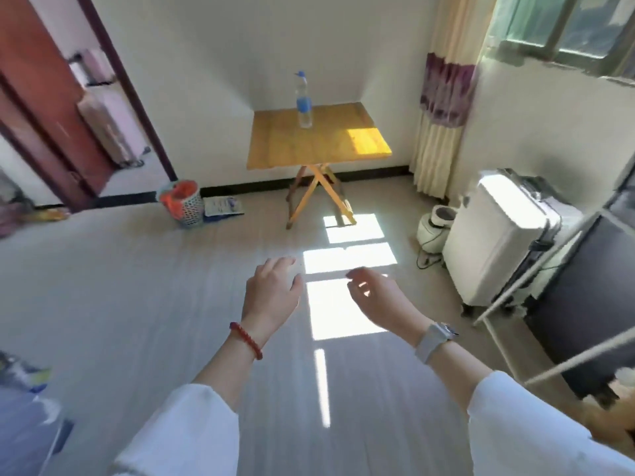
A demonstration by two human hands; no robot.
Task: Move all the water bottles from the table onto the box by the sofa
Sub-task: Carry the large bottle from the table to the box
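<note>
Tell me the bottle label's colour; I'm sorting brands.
Blue, on the clear water bottle standing on the table; head view, the only one.

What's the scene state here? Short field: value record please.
table: small wooden folding table against the far wall
bottles on table: one water bottle, upright, blue cap and label
left hand: left hand empty, fingers spread, red bead bracelet at wrist
right hand: right hand empty, fingers loosely curled, watch at wrist
hands to bottle: both well short of the table, over bare floor
box and sofa: not identifiable in view
other: white suitcase at right
</note>
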